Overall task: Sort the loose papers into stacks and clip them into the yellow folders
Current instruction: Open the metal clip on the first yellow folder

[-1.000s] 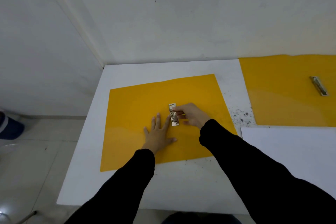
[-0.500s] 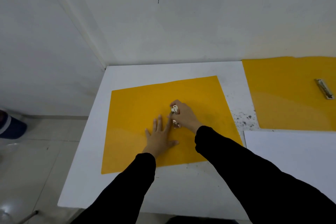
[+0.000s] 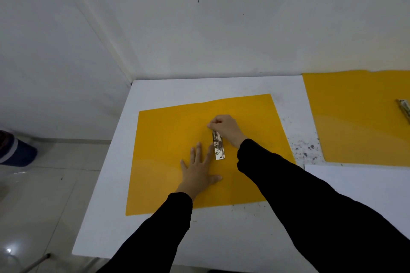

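An open yellow folder lies flat on the white table. A metal clip runs along its middle. My left hand presses flat on the folder just left of the clip, fingers spread. My right hand pinches the far end of the clip with closed fingers. A second open yellow folder lies at the right with its own metal clip at the frame edge. White paper lies at the right, below that folder.
White walls meet in a corner behind the table's far left. Dark specks dot the table between the two folders. The tiled floor is on the left, with a blue object at the frame edge.
My right hand has slid from the clip's side to its far end, uncovering most of the clip. My left hand stays flat on the folder.
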A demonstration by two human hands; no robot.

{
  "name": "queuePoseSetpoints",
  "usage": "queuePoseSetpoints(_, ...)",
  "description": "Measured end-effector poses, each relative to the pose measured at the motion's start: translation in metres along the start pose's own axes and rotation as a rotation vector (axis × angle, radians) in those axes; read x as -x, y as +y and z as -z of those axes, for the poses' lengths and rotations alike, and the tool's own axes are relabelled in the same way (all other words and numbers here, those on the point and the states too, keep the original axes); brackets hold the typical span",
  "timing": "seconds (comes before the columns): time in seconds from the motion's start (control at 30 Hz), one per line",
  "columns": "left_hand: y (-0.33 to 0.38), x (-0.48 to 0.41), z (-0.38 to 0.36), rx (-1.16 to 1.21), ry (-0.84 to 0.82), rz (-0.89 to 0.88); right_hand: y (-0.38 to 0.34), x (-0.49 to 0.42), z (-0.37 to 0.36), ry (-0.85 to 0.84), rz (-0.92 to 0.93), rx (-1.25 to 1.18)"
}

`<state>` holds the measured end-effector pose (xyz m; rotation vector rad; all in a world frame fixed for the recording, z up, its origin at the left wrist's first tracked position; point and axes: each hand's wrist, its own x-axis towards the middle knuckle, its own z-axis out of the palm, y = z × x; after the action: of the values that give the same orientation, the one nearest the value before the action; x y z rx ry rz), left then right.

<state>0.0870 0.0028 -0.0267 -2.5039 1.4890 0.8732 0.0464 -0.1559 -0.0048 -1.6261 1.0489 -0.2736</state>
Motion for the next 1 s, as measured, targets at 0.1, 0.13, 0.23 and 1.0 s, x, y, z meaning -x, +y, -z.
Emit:
queuePoseSetpoints(0.1, 0.002, 0.0, 0.002, 0.001, -0.009, 0.01, -0.002, 0.0, 0.004, -0.043, -0.016, 0.006)
queuePoseSetpoints(0.13, 0.002, 0.0, 0.002, -0.001, -0.011, 0.014, -0.001, 0.001, 0.005, -0.035, -0.031, -0.042)
queuePoseSetpoints(0.23, 0.002, -0.001, 0.003, -0.013, -0.005, 0.02, 0.002, 0.007, 0.012, -0.01, -0.095, -0.242)
queuePoseSetpoints(1.0, 0.106, 0.027, -0.02, 0.124, 0.548, 0.166, 0.102, 0.145, 0.08, -0.096, 0.355, 1.038)
